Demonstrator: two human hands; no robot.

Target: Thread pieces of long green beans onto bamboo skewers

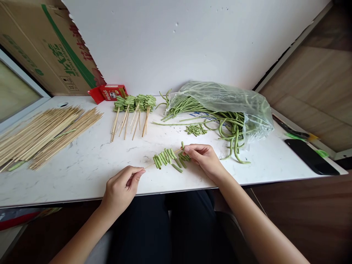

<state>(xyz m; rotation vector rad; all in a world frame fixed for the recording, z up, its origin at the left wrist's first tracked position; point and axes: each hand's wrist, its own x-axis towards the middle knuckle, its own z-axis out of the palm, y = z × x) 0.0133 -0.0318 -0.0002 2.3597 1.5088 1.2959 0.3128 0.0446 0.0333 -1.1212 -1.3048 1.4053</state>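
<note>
My left hand [123, 186] pinches the near end of a thin bamboo skewer [150, 165] that lies across the white marble table [82, 161]. Several short green bean pieces [164, 157] are threaded side by side along the stick. My right hand [204, 157] is closed on a few more cut bean pieces at the skewer's far tip. Loose cut pieces [177, 168] lie just below the stick.
A big pile of bare skewers [44, 134] lies at the left. Finished bean skewers [133, 110] sit at the back, by a red box [111, 91]. A plastic bag of long beans [220, 106], a small heap of cut pieces [195, 129] and a black phone [310, 157] lie to the right.
</note>
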